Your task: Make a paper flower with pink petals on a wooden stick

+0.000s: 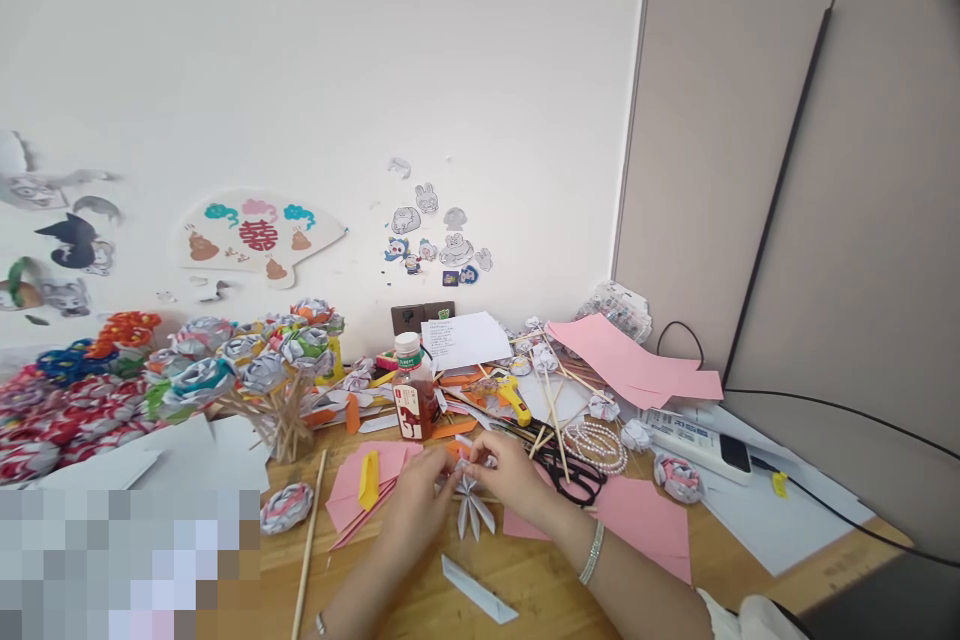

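- Left hand (418,512): fingertips pinching top of paper petals (475,512), low over table (540,592).
- Right hand (514,478): pinching same top from opposite side.
- Folded strip (480,592): flat, just below petals.
- Pink sheet (649,520): under right wrist.
- Scissors (574,480): just beyond right hand.
- Bottle (410,400): upright, behind left hand.

Bare wooden desk (540,585) near front, folded paper (480,592) lying there, bottle (411,400), scissors (571,480), paper flowers (225,370) crowding behind
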Action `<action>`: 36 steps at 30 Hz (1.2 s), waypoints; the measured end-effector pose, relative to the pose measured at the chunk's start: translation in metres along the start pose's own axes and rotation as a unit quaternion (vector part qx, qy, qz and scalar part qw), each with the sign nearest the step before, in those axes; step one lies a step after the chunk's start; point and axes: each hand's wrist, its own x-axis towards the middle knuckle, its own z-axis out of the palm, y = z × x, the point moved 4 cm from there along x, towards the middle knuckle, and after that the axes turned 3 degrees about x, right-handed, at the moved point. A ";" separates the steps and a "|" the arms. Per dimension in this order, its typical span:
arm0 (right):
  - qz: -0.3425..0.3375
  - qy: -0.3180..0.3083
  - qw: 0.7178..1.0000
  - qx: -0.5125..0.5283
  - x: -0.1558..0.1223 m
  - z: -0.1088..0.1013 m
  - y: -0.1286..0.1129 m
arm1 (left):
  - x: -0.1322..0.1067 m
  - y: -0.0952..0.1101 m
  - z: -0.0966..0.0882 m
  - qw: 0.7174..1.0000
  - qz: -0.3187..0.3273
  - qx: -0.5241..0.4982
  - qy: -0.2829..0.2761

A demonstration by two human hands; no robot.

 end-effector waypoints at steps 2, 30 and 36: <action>0.017 -0.028 0.999 0.028 0.001 0.002 0.003 | -0.001 0.000 0.002 1.000 0.017 0.020 0.016; 0.014 -0.030 0.999 -0.012 -0.001 0.002 0.000 | -0.001 -0.004 0.017 0.988 0.021 0.136 -0.066; -0.011 -0.022 0.998 -0.054 -0.003 0.004 -0.002 | -0.004 -0.006 0.021 0.968 0.066 0.242 -0.025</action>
